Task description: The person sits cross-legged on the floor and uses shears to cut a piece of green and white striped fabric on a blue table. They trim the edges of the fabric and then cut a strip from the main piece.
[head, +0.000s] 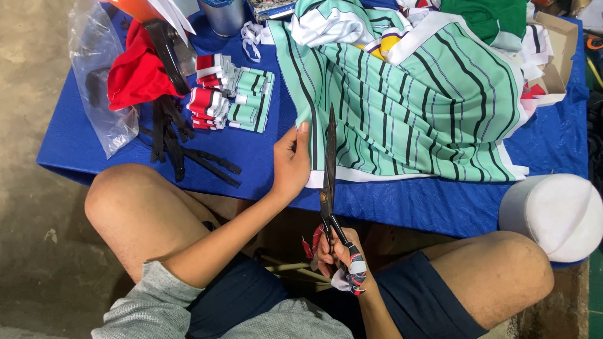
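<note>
Striped green fabric [402, 107] sprawls across the blue table [440, 201], looks soft and floppy, so the left hand [290, 164] pinches its near white hem taut while the right hand [339, 254] grips big scissors [328, 169].

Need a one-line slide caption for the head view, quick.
Seated person's left hand pins green striped fabric on a blue table while the right hand works long scissors along its edge.

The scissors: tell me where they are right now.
In the head view, the scissors sit near the centre, handles in the right hand, blades pointing up along the edge of the green striped fabric that the left hand holds on the blue table.
</note>
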